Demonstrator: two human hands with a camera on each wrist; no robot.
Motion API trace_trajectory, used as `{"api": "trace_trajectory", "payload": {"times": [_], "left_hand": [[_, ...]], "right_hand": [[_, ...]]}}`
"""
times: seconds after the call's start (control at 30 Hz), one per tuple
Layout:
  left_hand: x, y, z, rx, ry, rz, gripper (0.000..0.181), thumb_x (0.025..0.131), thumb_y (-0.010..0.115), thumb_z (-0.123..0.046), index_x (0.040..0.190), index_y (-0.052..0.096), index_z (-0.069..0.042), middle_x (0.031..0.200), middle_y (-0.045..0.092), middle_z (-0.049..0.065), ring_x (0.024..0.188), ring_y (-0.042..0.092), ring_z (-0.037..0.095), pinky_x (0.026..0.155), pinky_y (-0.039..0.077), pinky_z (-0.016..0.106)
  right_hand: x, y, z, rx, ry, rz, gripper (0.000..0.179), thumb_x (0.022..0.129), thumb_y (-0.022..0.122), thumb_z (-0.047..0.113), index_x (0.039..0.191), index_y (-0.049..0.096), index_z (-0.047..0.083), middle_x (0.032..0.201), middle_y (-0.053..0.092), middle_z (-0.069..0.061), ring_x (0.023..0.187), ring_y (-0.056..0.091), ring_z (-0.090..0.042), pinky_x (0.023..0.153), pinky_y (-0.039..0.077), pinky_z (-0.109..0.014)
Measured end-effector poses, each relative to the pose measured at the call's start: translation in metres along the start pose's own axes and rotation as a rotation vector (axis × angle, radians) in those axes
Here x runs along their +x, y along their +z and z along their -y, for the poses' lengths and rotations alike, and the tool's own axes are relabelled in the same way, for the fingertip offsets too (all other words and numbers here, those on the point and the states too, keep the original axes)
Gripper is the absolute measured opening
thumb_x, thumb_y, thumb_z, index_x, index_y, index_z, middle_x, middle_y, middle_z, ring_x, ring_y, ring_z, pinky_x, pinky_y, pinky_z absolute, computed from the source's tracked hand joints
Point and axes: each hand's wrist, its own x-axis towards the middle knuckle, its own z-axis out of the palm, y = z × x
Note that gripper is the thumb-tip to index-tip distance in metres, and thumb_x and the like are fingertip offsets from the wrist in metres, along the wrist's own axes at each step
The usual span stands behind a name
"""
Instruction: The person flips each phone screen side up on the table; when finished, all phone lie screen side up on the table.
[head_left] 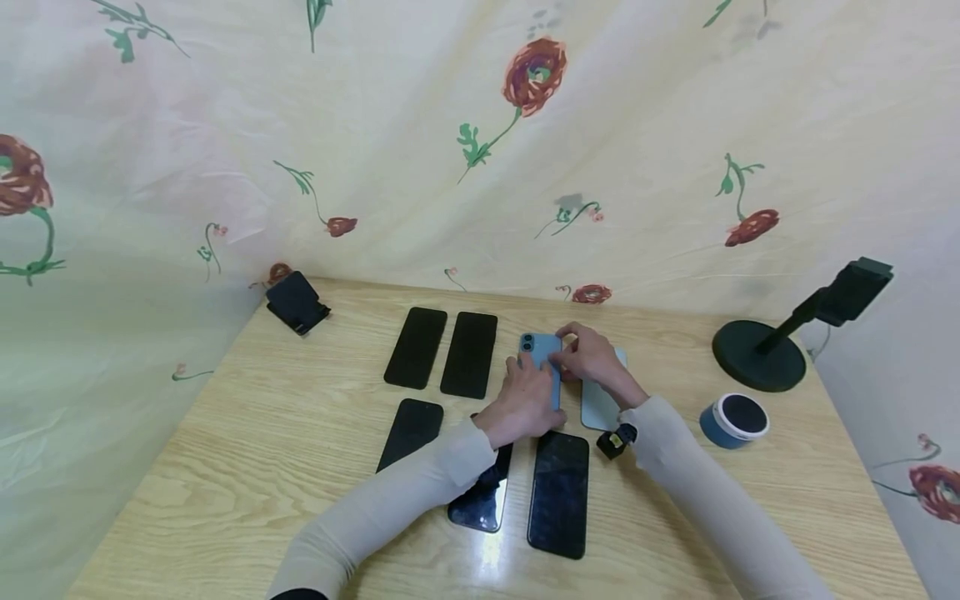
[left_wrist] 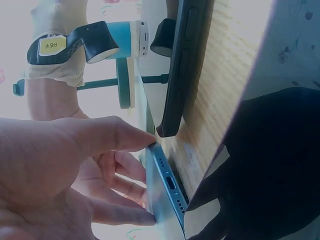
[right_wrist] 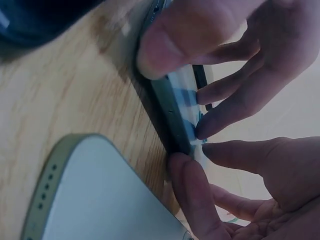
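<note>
A blue smartphone [head_left: 546, 346] lies back side up near the table's middle, its two camera lenses at the far left corner. My left hand [head_left: 525, 398] reaches over it from the near side, fingertips on the back and thumb at the lower right corner. In the left wrist view, that thumb touches the end beside the charging port [left_wrist: 171, 182]. My right hand [head_left: 592, 354] pinches the phone's right edge, its thumb low on the side. Under the right wrist lies a pale smartphone [head_left: 598, 408], partly hidden by the hand.
Two black phones [head_left: 416, 348] lie to the left; several more dark phones [head_left: 558, 496] lie nearer me, some partly under my left sleeve. A blue and white round jar-like object [head_left: 735, 420] and a black stand [head_left: 759, 356] are at right. A black folded object [head_left: 297, 302] sits far left.
</note>
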Motion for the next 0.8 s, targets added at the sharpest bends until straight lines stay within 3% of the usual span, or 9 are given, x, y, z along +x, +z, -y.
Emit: {"api": "trace_trajectory", "payload": {"times": [0.27,0.53,0.8], "left_hand": [[0.001,0.001,0.005,-0.083,0.012,0.004,0.083,0.092,0.073,-0.055,0.151,0.046,-0.003,0.144,0.047,0.025,0.121,0.049,0.035,0.090,0.054,0.033],[-0.002,0.000,0.011,-0.252,-0.013,0.011,0.089,0.090,0.075,-0.051,0.158,0.038,-0.008,0.153,0.040,0.024,0.120,0.048,0.035,0.084,0.055,0.035],[-0.005,-0.004,0.019,-0.370,0.008,-0.013,0.083,0.091,0.071,-0.050,0.154,0.039,-0.007,0.145,0.049,0.022,0.112,0.054,0.030,0.093,0.055,0.040]], "right_hand": [[-0.001,0.001,-0.003,0.101,-0.025,-0.035,0.048,0.101,0.064,0.014,0.146,0.051,0.001,0.114,0.068,-0.022,0.072,0.073,-0.013,0.067,0.058,-0.027],[-0.006,-0.003,0.000,0.216,-0.007,-0.037,0.050,0.103,0.056,0.010,0.151,0.048,0.001,0.121,0.060,-0.022,0.072,0.071,-0.013,0.071,0.063,-0.029],[-0.014,-0.003,0.007,0.299,-0.010,-0.037,0.048,0.107,0.050,0.014,0.152,0.046,0.000,0.129,0.060,-0.028,0.073,0.074,-0.015,0.070,0.063,-0.033]]}}
